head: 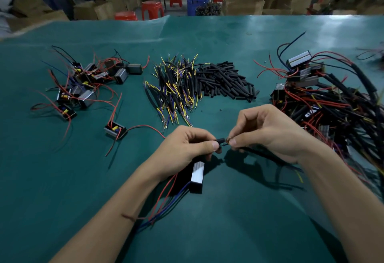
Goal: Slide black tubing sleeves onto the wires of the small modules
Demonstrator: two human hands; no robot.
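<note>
Hands: both of yours were in view, meeting just above the green mat [62, 179] near its front edge.
Left hand [187, 146]: your thumb and curled fingers pinched one short black sleeve [220, 140], its open end pointing toward your right hand.
Right hand [268, 131]: your thumb and forefinger pinched bare coppery wire ends [228, 139] right at the sleeve's mouth; a black sleeved lead [255, 151] ran out from under that hand to the right.
Sleeve you held: matte black, short, straight, mostly hidden by your thumb; whether the wire had entered it could not be told.
Module in work [197, 176]: one, a small box with a ribbed silver face, sat just below your left hand, with red, blue and black wires trailing back under your left forearm.
Loose sleeves [226, 81]: one heap of cut black tubing, too many to count, centre of the mat beyond your hands.
Wire bundles [176, 90]: one heap, touching the sleeve heap on its left, with black jackets, yellow and purple cores, and ring terminals on some ends.
Modules on your left [87, 84]: roughly ten in a loose pile, thin red and black wires, no sleeves showing.
Single module [115, 130]: one, apart from that pile, nearer your left hand, open top showing a yellow part.
Modules on your right [324, 100]: one tangled pile with black-sleeved leads; count unclear.
Background: three red stools [151, 10] and stacked cardboard boxes [243, 4] beyond the table.
</note>
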